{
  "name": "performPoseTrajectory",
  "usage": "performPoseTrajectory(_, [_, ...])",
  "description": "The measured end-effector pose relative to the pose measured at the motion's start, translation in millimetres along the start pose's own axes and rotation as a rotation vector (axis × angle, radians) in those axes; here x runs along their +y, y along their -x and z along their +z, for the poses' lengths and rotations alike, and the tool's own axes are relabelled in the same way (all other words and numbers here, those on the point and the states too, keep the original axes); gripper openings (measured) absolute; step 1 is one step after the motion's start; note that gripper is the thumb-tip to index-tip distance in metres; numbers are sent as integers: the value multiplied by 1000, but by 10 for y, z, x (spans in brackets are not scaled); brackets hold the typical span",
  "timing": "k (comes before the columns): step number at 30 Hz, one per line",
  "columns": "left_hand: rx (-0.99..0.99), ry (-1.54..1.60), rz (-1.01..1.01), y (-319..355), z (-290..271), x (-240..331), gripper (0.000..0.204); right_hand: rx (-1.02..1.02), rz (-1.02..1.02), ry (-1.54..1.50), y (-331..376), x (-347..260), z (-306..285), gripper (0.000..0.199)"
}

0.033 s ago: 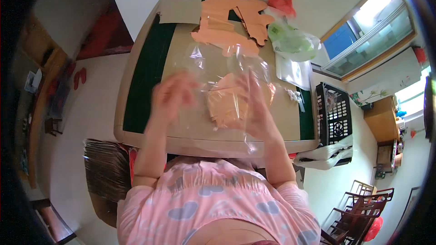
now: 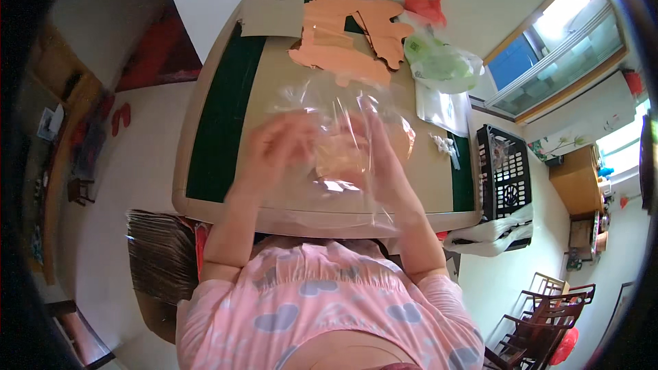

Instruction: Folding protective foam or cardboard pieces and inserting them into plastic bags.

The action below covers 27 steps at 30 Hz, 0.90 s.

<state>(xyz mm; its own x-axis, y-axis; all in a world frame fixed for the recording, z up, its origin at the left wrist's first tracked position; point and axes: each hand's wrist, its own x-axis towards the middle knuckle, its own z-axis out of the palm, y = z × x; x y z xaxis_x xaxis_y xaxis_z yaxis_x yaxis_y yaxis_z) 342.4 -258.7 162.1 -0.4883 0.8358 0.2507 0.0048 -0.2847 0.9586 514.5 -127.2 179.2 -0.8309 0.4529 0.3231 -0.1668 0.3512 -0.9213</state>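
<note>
A clear plastic bag spreads in front of me over the tan tabletop, with glare on its folds. Under or inside its film shows an orange piece, like the cut-out sheets further back; I cannot tell which. My right hand is at the bag's right part, its fingers bent around the film and partly veiled by reflections. My left hand is smeared by motion at the bag's left side, close to the orange piece. Whether its fingers grip the film does not show.
Orange cut-out sheets lie at the table's far side beside a grey-tan board. To the right are a green-and-white plastic bag, flat clear bags and small white bits. A black crate stands off the right edge.
My left hand has moved right, toward the orange piece and my right hand. The plastic film has shifted and now covers more of the orange piece.
</note>
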Motion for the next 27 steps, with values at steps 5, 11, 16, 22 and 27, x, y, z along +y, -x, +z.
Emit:
performPoseTrajectory(5, [46,-322,286,-117,202,-61,27,322,-98,-345,-258,329,-191,29])
performPoseTrajectory(11, [120,158,-106,79,27,-369,38,611,-630,762,-308,-67,-390,26])
performPoseTrajectory(16, [-180,1231,-336,143,195,-579,88,-147,-711,799,-148,51,-29,49])
performPoseTrajectory(22, [-171,1057,-314,54,114,-775,71,-425,-567,678,59,172,280,56])
performPoseTrajectory(27, [242,760,-518,88,101,-685,56,-379,-460,462,239,-135,116,40])
